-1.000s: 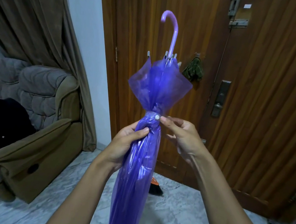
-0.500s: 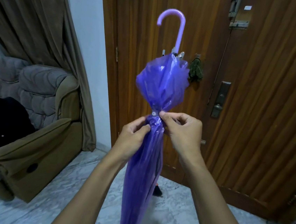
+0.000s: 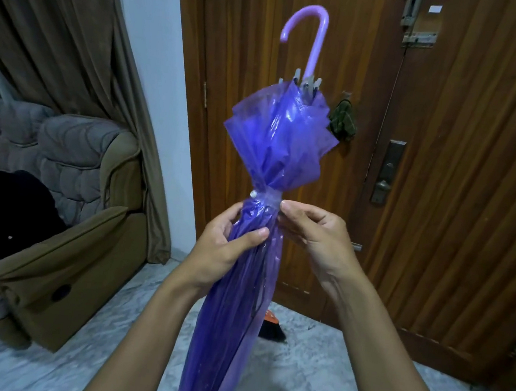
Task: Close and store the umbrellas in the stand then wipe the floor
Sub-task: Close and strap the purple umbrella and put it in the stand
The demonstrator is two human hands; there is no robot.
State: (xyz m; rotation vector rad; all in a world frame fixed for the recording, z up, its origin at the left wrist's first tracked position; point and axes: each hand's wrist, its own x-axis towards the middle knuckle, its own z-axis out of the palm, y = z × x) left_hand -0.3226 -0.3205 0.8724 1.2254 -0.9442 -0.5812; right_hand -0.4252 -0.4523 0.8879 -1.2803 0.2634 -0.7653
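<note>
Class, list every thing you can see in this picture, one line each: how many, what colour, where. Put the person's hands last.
umbrella: one, purple, folded, held handle up at centre.
strap: one, pale with a white snap, round the umbrella.
door: one, brown wood, behind the umbrella.
curtain: one, brown, upper left.
armchair: one, olive and grey, left.
floor: one, grey marble, below.
brush: one, orange and black, on the floor by the door.
left hand: grips the umbrella below the strap.
right hand: pinches the strap's end.
</note>
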